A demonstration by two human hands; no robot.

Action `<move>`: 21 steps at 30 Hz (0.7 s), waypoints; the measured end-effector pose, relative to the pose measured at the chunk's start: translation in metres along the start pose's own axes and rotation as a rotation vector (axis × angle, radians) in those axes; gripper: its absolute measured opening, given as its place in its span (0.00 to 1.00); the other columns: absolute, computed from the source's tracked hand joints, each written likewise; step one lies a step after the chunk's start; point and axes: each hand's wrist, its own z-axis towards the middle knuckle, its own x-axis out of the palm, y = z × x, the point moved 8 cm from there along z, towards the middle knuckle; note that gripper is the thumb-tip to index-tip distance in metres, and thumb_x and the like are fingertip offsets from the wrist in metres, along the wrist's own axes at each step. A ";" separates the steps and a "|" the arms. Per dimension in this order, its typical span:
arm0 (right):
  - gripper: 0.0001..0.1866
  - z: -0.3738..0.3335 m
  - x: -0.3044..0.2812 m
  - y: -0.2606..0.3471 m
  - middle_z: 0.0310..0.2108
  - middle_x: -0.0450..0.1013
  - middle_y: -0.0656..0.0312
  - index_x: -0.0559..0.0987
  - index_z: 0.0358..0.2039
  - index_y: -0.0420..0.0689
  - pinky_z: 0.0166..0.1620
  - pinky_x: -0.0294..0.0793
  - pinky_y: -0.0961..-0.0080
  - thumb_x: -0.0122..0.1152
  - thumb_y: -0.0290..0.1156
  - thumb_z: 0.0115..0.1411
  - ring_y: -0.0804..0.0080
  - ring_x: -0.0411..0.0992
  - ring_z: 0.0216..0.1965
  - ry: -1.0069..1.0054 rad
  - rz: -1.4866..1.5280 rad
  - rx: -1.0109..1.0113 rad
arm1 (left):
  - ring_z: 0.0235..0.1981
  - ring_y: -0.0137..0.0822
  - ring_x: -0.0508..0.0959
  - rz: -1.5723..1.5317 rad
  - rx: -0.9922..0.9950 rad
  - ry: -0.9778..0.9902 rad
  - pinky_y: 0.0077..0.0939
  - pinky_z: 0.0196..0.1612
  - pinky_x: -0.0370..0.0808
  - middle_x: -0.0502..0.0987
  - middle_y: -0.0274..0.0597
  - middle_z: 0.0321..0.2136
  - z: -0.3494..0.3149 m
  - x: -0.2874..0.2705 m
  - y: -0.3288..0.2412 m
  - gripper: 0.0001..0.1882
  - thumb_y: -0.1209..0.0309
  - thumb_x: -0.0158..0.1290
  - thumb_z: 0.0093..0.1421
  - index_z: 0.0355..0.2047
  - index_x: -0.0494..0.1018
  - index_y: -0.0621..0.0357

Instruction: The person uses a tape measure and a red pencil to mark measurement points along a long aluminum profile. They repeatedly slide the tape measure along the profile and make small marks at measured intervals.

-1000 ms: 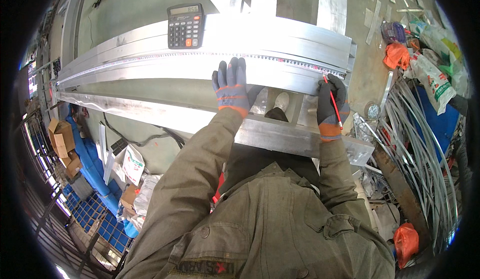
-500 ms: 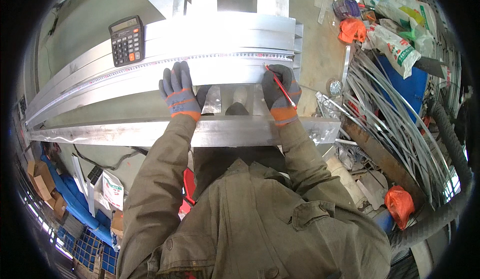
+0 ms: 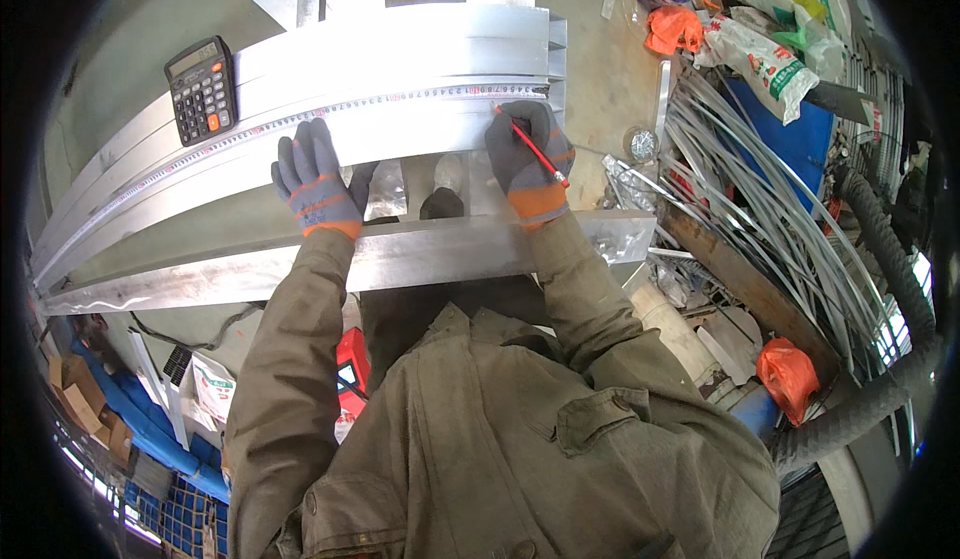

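Observation:
Silver metal profiles (image 3: 450, 44) lie side by side across the far part of the view. Along them runs a measuring tape blade (image 3: 410, 97), stretched from the far left to near their right end. My left hand (image 3: 318, 187), in a grey and orange glove, rests its outstretched fingers on the nearest profile, just below the tape. In the other matching glove, my right hand (image 3: 530, 164) grips a red pencil (image 3: 537, 151). The pencil's tip is close to the tape near its right end. A black calculator (image 3: 203, 91) sits on the profiles at the left.
A separate metal bar (image 3: 430, 257) crosses beneath my forearms. At the right lie thin metal strips (image 3: 770, 199), plastic bags (image 3: 765, 64) and an orange bag (image 3: 788, 379). A red device (image 3: 352, 369) stands by my left sleeve; cardboard boxes (image 3: 85, 399) are at the lower left.
The whole view has shifted, so the profiles, calculator and both hands appear farther left and slightly turned. Against the profiles, both hands keep nearly the same places; the pencil is still held.

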 end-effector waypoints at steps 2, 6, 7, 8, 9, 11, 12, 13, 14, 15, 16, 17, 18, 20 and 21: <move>0.06 0.003 0.002 -0.003 0.38 0.82 0.56 0.85 0.46 0.41 0.42 0.82 0.69 0.71 0.23 0.70 0.68 0.80 0.37 0.008 0.006 0.003 | 0.83 0.66 0.54 0.001 -0.004 0.007 0.69 0.82 0.48 0.58 0.57 0.82 0.000 0.001 0.001 0.59 0.39 0.68 0.68 0.87 0.53 0.54; 0.06 0.005 0.005 -0.009 0.38 0.83 0.55 0.85 0.45 0.42 0.43 0.83 0.69 0.72 0.23 0.69 0.65 0.81 0.37 0.041 0.061 0.017 | 0.83 0.66 0.54 0.002 -0.002 -0.003 0.69 0.82 0.48 0.58 0.56 0.83 0.000 0.002 0.001 0.59 0.40 0.69 0.67 0.87 0.53 0.54; 0.06 0.005 0.005 -0.010 0.38 0.82 0.55 0.85 0.45 0.43 0.43 0.83 0.69 0.72 0.23 0.68 0.65 0.81 0.37 0.048 0.080 0.023 | 0.83 0.66 0.54 -0.002 -0.005 -0.003 0.69 0.82 0.48 0.58 0.56 0.83 -0.001 0.003 0.002 0.59 0.40 0.69 0.67 0.87 0.53 0.53; 0.06 0.005 0.005 -0.010 0.38 0.82 0.55 0.85 0.44 0.43 0.43 0.83 0.69 0.72 0.23 0.68 0.64 0.81 0.37 0.051 0.072 0.016 | 0.83 0.66 0.53 -0.006 -0.008 -0.004 0.69 0.82 0.48 0.58 0.56 0.83 -0.001 0.003 0.002 0.59 0.40 0.69 0.67 0.87 0.53 0.53; 0.06 0.005 0.005 -0.010 0.37 0.82 0.55 0.85 0.44 0.43 0.43 0.83 0.68 0.72 0.24 0.68 0.64 0.81 0.37 0.055 0.065 0.011 | 0.83 0.66 0.53 -0.004 -0.008 -0.002 0.69 0.82 0.48 0.58 0.56 0.83 -0.001 0.003 0.002 0.59 0.40 0.69 0.67 0.87 0.53 0.53; 0.05 0.005 0.005 -0.011 0.37 0.82 0.55 0.84 0.44 0.43 0.43 0.83 0.68 0.72 0.24 0.69 0.63 0.81 0.37 0.060 0.054 0.004 | 0.83 0.66 0.53 0.006 -0.007 0.000 0.69 0.82 0.48 0.58 0.56 0.83 -0.001 0.003 0.002 0.59 0.40 0.69 0.66 0.87 0.53 0.53; 0.05 0.005 0.006 -0.011 0.37 0.82 0.55 0.84 0.43 0.43 0.42 0.83 0.68 0.72 0.25 0.69 0.62 0.81 0.36 0.062 0.052 0.003 | 0.83 0.66 0.53 -0.001 -0.004 -0.003 0.69 0.82 0.48 0.58 0.56 0.83 -0.001 0.003 0.002 0.60 0.40 0.69 0.66 0.87 0.53 0.52; 0.05 0.006 0.006 -0.012 0.36 0.82 0.55 0.84 0.43 0.43 0.42 0.83 0.68 0.72 0.25 0.69 0.62 0.81 0.36 0.060 0.058 -0.001 | 0.83 0.66 0.53 -0.003 -0.001 -0.006 0.69 0.82 0.48 0.58 0.56 0.83 -0.001 0.002 0.002 0.60 0.40 0.69 0.66 0.87 0.53 0.52; 0.05 0.006 0.007 -0.012 0.36 0.82 0.55 0.84 0.43 0.43 0.42 0.83 0.67 0.72 0.26 0.69 0.62 0.81 0.36 0.062 0.045 -0.009 | 0.83 0.66 0.53 -0.002 0.001 -0.013 0.69 0.82 0.48 0.58 0.56 0.83 -0.001 0.002 0.002 0.60 0.40 0.69 0.66 0.87 0.53 0.52; 0.05 0.007 0.007 -0.011 0.36 0.82 0.55 0.84 0.43 0.43 0.41 0.83 0.67 0.72 0.26 0.69 0.61 0.82 0.36 0.061 0.040 -0.021 | 0.83 0.66 0.53 -0.002 0.000 -0.009 0.69 0.82 0.48 0.58 0.55 0.83 -0.001 0.002 0.002 0.60 0.39 0.69 0.66 0.87 0.53 0.52; 0.05 0.007 0.007 -0.011 0.36 0.82 0.55 0.84 0.42 0.44 0.41 0.82 0.67 0.72 0.27 0.69 0.61 0.82 0.36 0.061 0.035 -0.033 | 0.83 0.66 0.53 0.000 -0.002 -0.007 0.69 0.82 0.48 0.58 0.55 0.83 -0.001 0.003 0.002 0.60 0.39 0.69 0.66 0.87 0.53 0.52; 0.05 0.007 0.007 -0.010 0.36 0.82 0.55 0.84 0.42 0.44 0.41 0.82 0.66 0.73 0.27 0.69 0.61 0.82 0.36 0.063 0.031 -0.045 | 0.83 0.66 0.53 0.002 -0.004 -0.006 0.69 0.82 0.48 0.58 0.55 0.83 -0.001 0.003 0.003 0.60 0.39 0.69 0.66 0.87 0.53 0.52; 0.05 0.008 0.007 -0.009 0.36 0.82 0.55 0.84 0.42 0.44 0.40 0.82 0.66 0.73 0.28 0.69 0.61 0.82 0.35 0.065 0.026 -0.057 | 0.83 0.66 0.53 0.003 -0.005 -0.005 0.69 0.82 0.47 0.58 0.55 0.83 -0.001 0.004 0.003 0.60 0.39 0.69 0.66 0.87 0.53 0.51; 0.05 0.008 0.006 -0.007 0.36 0.82 0.55 0.84 0.42 0.45 0.40 0.82 0.66 0.73 0.28 0.69 0.60 0.82 0.35 0.069 0.012 -0.071 | 0.83 0.65 0.53 0.005 -0.008 -0.003 0.69 0.83 0.47 0.57 0.55 0.83 -0.001 0.004 0.003 0.60 0.39 0.69 0.66 0.87 0.54 0.51; 0.06 0.008 0.006 -0.007 0.36 0.82 0.55 0.84 0.42 0.45 0.40 0.82 0.66 0.74 0.29 0.69 0.60 0.82 0.35 0.071 0.002 -0.073 | 0.83 0.65 0.53 0.005 -0.009 -0.001 0.69 0.83 0.47 0.57 0.55 0.83 -0.001 0.005 0.003 0.60 0.39 0.70 0.66 0.87 0.53 0.51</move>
